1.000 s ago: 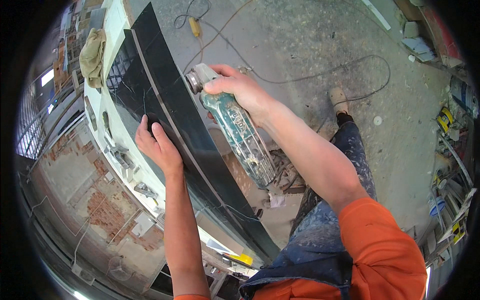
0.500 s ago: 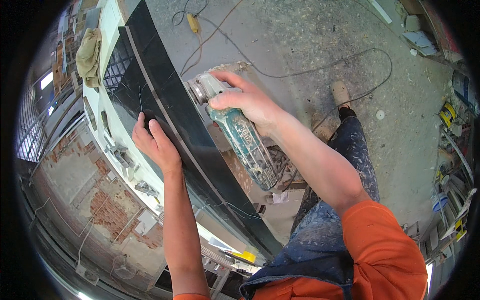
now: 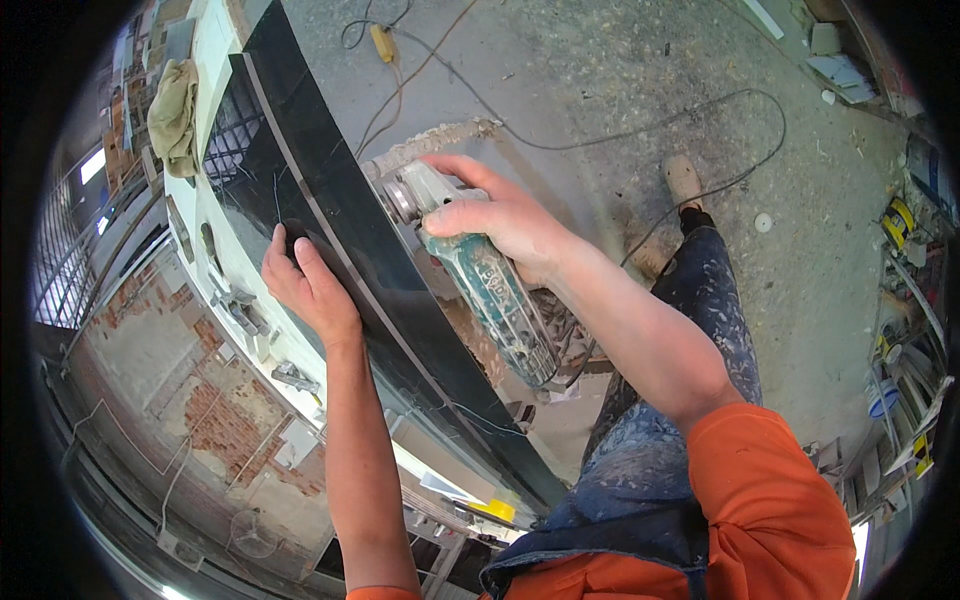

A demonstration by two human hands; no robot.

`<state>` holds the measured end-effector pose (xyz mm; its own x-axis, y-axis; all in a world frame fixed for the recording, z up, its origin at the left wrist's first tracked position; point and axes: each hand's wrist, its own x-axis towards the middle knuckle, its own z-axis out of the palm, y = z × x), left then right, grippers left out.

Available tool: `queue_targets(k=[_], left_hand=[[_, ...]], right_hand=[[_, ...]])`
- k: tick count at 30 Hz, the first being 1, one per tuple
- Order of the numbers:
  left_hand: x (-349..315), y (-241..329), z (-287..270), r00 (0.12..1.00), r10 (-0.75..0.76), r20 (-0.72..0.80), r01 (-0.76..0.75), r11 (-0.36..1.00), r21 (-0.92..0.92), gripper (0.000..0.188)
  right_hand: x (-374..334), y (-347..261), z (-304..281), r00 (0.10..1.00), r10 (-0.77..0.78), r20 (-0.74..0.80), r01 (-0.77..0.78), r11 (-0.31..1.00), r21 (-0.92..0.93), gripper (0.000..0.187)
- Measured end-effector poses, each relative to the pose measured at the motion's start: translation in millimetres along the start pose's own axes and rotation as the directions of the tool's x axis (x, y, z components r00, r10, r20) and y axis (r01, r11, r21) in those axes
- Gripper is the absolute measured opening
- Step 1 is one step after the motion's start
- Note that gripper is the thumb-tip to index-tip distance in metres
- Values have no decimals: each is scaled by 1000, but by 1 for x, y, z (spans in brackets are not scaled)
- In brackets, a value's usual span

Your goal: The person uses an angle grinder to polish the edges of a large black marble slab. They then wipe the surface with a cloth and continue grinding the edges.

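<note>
In my right hand (image 3: 507, 218) is a dusty green and grey angle grinder (image 3: 492, 295), gripped round its front end. Its metal head sits against or very close to the edge of a polished black stone slab (image 3: 345, 190); the contact itself is hidden. My left hand (image 3: 312, 290) rests on the slab's dark top with thumb and fingers apart, holding nothing. A pale strip (image 3: 322, 215) runs lengthwise along the slab, and thin light veins cross its surface.
A beige cloth (image 3: 175, 118) lies on the white bench edge at the far left, with several metal tools (image 3: 240, 312) below it. The grinder's grey cable (image 3: 640, 128) loops over the dusty floor to a yellow connector (image 3: 382, 43). Shelving with cans (image 3: 898, 226) stands at right.
The grinder and my right hand have shifted slightly to the right and down in the view. My left hand stays in nearly the same place on the slab.
</note>
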<state>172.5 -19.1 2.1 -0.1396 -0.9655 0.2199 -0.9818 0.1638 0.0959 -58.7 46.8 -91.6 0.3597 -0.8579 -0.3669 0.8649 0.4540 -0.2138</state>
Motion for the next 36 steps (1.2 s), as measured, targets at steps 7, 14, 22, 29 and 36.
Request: queue_targets(k=[7, 14, 22, 29, 36], left_hand=[[1, 2, -1, 1000, 4, -4, -4, 1000, 5, 48], [1, 0, 0, 1000, 13, -5, -13, 1000, -3, 47], [1, -1, 1, 1000, 25, -15, -25, 1000, 2, 46], [1, 0, 1, 1000, 25, -12, -25, 1000, 2, 47], [2, -2, 1, 999, 33, -12, -33, 999, 7, 47]], right_hand=[[-2, 7, -4, 999, -35, -4, 35, 997, -64, 79], [-14, 1, 1, 1000, 18, -21, -19, 997, -70, 79], [-20, 8, -2, 1000, 9, -2, -10, 997, -71, 80], [-26, 9, -3, 1000, 29, 4, -28, 996, -87, 81], [-32, 16, -8, 1000, 6, 9, -5, 987, -158, 81]])
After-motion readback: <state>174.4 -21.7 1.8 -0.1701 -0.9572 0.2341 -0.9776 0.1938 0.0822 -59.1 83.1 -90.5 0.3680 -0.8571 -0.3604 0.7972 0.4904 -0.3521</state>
